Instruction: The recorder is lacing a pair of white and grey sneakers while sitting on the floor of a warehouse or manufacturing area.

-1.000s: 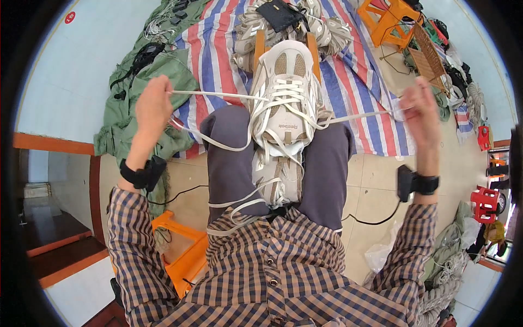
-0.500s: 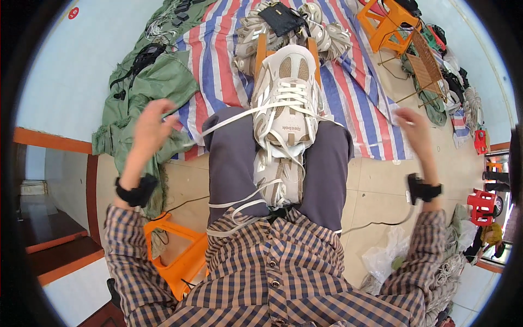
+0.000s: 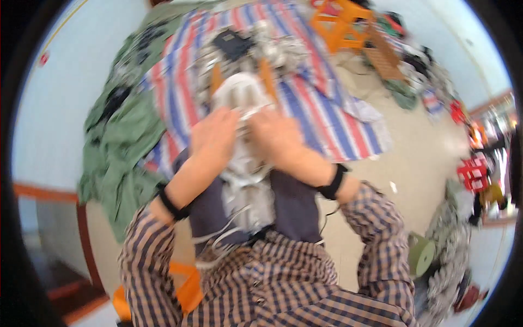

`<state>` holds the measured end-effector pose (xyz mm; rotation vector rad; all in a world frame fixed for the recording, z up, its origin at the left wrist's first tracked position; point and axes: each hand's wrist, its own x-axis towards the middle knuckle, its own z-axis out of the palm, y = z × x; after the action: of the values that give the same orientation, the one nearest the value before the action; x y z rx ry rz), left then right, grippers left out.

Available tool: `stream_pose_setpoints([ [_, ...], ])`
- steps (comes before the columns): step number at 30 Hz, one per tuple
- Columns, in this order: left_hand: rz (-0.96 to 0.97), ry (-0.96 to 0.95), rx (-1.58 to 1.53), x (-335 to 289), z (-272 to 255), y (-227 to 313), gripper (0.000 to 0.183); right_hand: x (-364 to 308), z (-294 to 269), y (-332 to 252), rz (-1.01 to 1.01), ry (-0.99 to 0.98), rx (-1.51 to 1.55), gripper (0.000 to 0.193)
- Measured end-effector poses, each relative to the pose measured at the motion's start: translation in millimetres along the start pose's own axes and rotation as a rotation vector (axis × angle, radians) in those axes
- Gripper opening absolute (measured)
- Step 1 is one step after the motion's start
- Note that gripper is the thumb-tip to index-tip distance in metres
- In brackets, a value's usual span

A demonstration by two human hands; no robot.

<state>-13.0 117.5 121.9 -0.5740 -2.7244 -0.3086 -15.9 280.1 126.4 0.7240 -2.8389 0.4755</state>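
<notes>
A pale beige and white sneaker (image 3: 238,92) points away from me over my lap, its toe toward the orange uprights. My left hand (image 3: 213,137) is closed at the left side of its lacing, fingers curled inward. Opposite it, my right hand (image 3: 279,136) is also closed at the lacing. White shoelace (image 3: 249,112) shows between the two hands, though blur softens the fingertips. Between my thighs lies a second pale shoe (image 3: 255,204), nearer my waist. Loose white laces (image 3: 218,238) trail over my left thigh.
Beyond the shoe, a black pouch (image 3: 232,43) rests on a pile of pale shoes (image 3: 278,52). A striped sheet (image 3: 348,128) covers the floor; green cloth (image 3: 122,147) lies left. Orange stools (image 3: 340,24) stand far right and at lower left, with red stool (image 3: 473,173) at right.
Both hands have come inward from wide apart and closed at the shoe's lacing. The view has shifted, so the shoe sits further left and is blurred.
</notes>
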Motion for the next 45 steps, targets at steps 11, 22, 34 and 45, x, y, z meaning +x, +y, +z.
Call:
stream_pose_setpoints([
  [11, -0.113, -0.752, -0.473, 48, -30, -21, 0.023, 22, 5, 10, -0.241, -0.223, 0.112, 0.017],
  [22, -0.301, -0.529, -0.417, -62, -24, -197, 0.024, 36, -1, 11, -0.443, -0.179, -0.162, 0.017],
  [34, -0.549, -0.145, -1.991, -133, -122, -168, 0.012, 13, 6, -1, -0.301, 0.026, -0.006, 0.048],
  [45, -0.646, -0.129, -1.015, -130, -127, -185, 0.017, 73, 22, -9, -0.347, -0.094, 0.346, 0.020],
])
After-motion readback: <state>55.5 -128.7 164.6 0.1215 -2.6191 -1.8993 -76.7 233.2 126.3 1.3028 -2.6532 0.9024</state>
